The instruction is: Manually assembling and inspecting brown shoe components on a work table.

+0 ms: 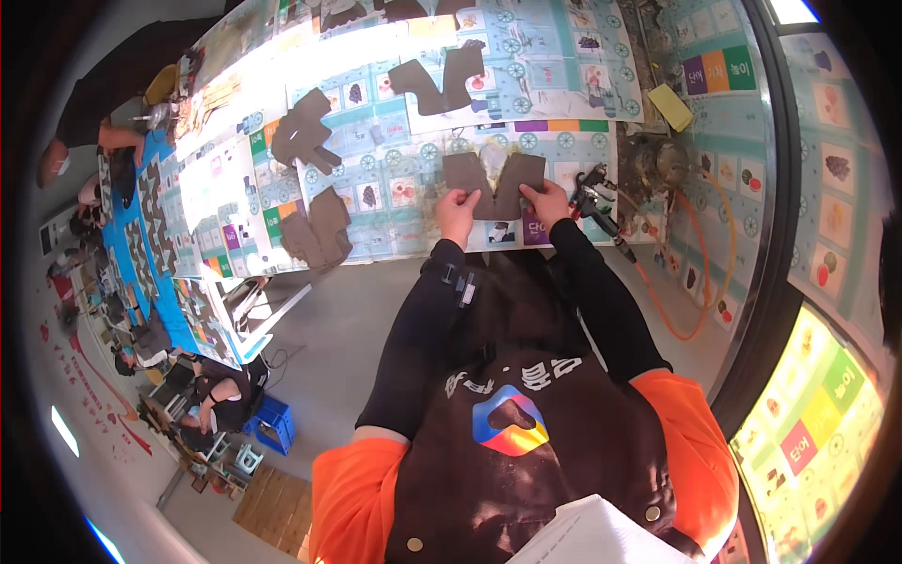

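My left hand (457,216) pinches the lower left edge of a dark brown, flat V-notched piece (508,200), which looks like a shoe upper. At its right edge, my right hand (547,201) pinches the same piece between thumb and fingers. The piece lies at the near edge of the covered table (404,226), with a pale yellowish patch showing in its notch. Just right of my right hand rests a spray gun (592,197) with a hose. More brown pieces (324,230) lie to the left, and another V-shaped one (440,83) is farther back.
An orange hose (700,310) loops down on the right beside a paper-covered wall (723,141). A yellow block (670,108) sits at the back right. Other people (221,395) work at the left, near a blue-covered table (160,226) and a blue crate (272,425).
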A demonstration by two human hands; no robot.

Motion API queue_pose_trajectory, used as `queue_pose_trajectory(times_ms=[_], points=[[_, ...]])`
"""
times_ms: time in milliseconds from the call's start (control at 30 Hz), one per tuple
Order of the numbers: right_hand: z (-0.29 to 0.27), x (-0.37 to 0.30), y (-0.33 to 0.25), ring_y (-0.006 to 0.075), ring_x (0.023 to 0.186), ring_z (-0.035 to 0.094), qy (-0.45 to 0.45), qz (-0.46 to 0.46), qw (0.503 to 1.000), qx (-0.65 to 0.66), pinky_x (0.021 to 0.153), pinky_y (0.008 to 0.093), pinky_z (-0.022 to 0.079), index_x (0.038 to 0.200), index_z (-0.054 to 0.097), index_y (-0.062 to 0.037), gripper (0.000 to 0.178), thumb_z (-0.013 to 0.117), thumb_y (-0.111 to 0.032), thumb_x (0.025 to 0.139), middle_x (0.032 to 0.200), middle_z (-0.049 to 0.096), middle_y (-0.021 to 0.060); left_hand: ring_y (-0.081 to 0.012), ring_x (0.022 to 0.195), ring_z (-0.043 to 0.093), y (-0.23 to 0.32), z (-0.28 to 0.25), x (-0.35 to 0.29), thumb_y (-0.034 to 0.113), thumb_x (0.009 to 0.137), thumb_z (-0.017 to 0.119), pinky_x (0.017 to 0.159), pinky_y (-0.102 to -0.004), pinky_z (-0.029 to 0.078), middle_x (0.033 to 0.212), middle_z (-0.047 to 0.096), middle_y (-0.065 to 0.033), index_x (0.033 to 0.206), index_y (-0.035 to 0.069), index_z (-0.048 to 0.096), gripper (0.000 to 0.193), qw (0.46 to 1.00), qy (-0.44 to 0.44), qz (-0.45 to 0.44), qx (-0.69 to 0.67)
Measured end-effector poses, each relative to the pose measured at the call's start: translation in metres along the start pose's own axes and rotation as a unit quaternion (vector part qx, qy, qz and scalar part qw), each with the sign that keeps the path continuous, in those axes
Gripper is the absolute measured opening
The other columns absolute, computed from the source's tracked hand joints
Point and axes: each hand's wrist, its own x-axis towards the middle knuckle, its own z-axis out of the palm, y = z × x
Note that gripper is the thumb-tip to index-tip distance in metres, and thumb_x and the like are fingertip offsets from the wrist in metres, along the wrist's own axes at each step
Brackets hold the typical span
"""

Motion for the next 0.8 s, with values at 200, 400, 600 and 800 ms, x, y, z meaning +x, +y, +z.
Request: queue_pose_trajectory(times_ms=[200,400,600,800], points=[[-0.002,0.019,0.016,0.0114,0.043,0.050,0.011,-0.028,0.998,-0.062,0.042,0.0252,0.040,0.084,0.059,0.0022,0.022,0.063,-0.017,0.073,0.064,0.061,0.0060,-0.0098,0.062,0.049,0.001,0.007,-0.001,0.018,0.074,0.067,0.057,-0.0244,0.039,0.071,0.058,-0.0051,0.081,-0.002,0.056,0.024,0.998,0.037,-0.023,0.052],[0.000,0.019,0.019,0.0133,0.042,0.053,0.046,-0.047,0.989,-0.132,0.044,0.0267,0.042,0.081,0.059,0.0027,0.025,0.063,-0.020,0.072,0.061,0.061,0.0078,-0.0129,0.060,0.050,0.002,0.010,0.000,0.021,0.072,0.068,0.057,-0.0259,0.041,0.069,0.057,-0.0060,0.079,-0.001,0.056,0.026,0.992,0.068,-0.031,0.097],[-0.006,-0.006,-0.013,0.0217,0.067,0.058,0.134,-0.079,0.930,-0.333,0.061,0.0323,0.046,0.092,0.050,0.0003,0.032,0.064,-0.017,0.068,0.078,0.058,0.0111,-0.0151,0.062,0.052,-0.010,0.004,0.006,0.024,0.072,0.068,0.059,-0.0278,0.043,0.069,0.056,-0.0070,0.079,-0.001,0.055,0.030,0.980,0.087,0.008,0.178],[-0.073,-0.051,-0.032,0.0337,0.104,0.040,0.185,-0.207,0.755,-0.594,0.084,0.0389,0.039,0.108,0.042,-0.0010,0.054,0.066,-0.008,0.060,0.106,0.042,0.0163,-0.0229,0.069,0.057,-0.019,-0.038,-0.001,0.028,0.072,0.066,0.064,-0.0314,0.044,0.073,0.058,-0.0125,0.079,-0.001,0.053,0.031,0.993,-0.022,0.017,0.117]])
